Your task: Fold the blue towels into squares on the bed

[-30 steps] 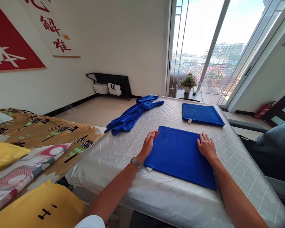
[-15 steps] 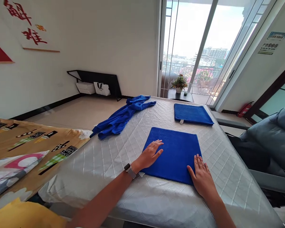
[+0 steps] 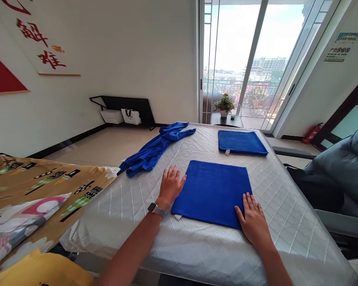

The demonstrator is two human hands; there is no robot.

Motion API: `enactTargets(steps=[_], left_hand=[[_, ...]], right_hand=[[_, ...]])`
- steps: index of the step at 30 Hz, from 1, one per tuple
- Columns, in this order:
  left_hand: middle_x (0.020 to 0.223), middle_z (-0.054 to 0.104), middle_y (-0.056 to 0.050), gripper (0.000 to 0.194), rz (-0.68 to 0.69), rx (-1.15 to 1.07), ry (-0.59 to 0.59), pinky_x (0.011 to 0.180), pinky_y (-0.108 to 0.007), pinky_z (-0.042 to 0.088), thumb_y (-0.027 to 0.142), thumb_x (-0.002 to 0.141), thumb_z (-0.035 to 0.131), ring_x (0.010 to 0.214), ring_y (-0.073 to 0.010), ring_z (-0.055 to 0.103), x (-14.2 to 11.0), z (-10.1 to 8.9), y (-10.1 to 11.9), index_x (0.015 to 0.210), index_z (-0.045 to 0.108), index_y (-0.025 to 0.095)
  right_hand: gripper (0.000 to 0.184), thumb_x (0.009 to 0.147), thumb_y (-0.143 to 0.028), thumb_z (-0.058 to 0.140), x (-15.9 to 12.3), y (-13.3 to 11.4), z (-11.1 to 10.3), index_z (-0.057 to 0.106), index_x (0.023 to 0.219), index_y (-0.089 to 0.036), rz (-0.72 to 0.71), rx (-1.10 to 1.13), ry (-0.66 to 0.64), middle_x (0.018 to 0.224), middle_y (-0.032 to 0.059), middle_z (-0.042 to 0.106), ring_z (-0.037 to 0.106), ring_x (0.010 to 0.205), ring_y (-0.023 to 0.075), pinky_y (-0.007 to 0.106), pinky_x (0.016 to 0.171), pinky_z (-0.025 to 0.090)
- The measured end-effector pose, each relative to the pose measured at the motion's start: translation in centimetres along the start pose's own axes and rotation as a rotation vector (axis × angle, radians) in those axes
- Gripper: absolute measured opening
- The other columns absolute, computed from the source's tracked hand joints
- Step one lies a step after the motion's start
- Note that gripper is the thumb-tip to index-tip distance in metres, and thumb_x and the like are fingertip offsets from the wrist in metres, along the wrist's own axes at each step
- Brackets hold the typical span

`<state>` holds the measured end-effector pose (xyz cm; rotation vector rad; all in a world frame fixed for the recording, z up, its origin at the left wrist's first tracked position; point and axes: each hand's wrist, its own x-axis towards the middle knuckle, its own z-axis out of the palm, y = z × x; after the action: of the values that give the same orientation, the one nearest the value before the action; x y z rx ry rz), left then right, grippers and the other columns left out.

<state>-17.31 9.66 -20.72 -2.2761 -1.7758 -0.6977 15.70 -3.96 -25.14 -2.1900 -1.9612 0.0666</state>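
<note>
A blue towel (image 3: 214,192), folded into a flat square, lies on the near part of a plastic-wrapped mattress (image 3: 137,206). My left hand (image 3: 170,186), with a watch on the wrist, is at the towel's left edge, fingers spread; its thumb reaches the towel's border. On the towel's right edge my right hand (image 3: 253,216) lies flat, thumb apart from the other fingers. A second folded blue towel (image 3: 241,142) with a white tag sits farther back on the right. Along the mattress's left side a crumpled blue towel (image 3: 158,149) is heaped loosely.
A bed with a patterned brown sheet (image 3: 47,178) and a pillow (image 3: 20,222) stands to the left. Dark padded bedding (image 3: 343,171) is at the right. Behind are a small table with a flower pot (image 3: 224,113), a sliding glass door and a black shelf (image 3: 128,105).
My left hand has slid left from the top of the folded towel to its left edge. My right hand stays on the right edge. The camera view has shifted slightly.
</note>
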Motion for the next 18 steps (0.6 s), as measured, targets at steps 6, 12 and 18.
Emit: enactTargets(steps=[6, 12, 18], left_hand=[[0.121, 0.067, -0.005, 0.027, 0.166, -0.231, -0.244, 0.101, -0.042, 0.05, 0.042, 0.102, 0.048, 0.113, -0.0242, 0.064, -3.6, -3.8, 0.4, 0.115, 0.066, 0.027], [0.113, 0.068, -0.005, 0.018, 0.077, -0.24, -0.165, 0.095, -0.044, 0.052, 0.039, 0.097, 0.054, 0.106, -0.0263, 0.065, -10.2, -3.9, 0.7, 0.102, 0.066, 0.027], [0.101, 0.068, -0.004, 0.017, 0.023, -0.265, -0.178, 0.093, -0.043, 0.049, 0.033, 0.097, 0.05, 0.097, -0.0248, 0.063, -10.5, -4.6, 1.0, 0.092, 0.064, 0.025]], right_hand=[[0.068, 0.102, -0.053, 0.028, -0.4, 0.2, 0.0, 0.043, 0.155, -0.014, -0.049, 0.003, 0.087, 0.163, 0.0084, 0.035, 0.027, 0.153, 0.0279, 0.05, 0.125, 0.019], [0.058, 0.102, -0.049, 0.036, -0.4, 0.4, 0.6, 0.058, 0.145, -0.016, -0.109, 0.041, 0.223, 0.155, 0.0108, 0.05, 0.037, 0.148, 0.0303, 0.052, 0.124, 0.022], [0.047, 0.104, -0.047, 0.036, -0.7, 0.7, -0.5, 0.073, 0.116, -0.022, -0.184, 0.124, 0.315, 0.138, 0.0109, 0.062, 0.052, 0.133, 0.0304, 0.053, 0.119, 0.032]])
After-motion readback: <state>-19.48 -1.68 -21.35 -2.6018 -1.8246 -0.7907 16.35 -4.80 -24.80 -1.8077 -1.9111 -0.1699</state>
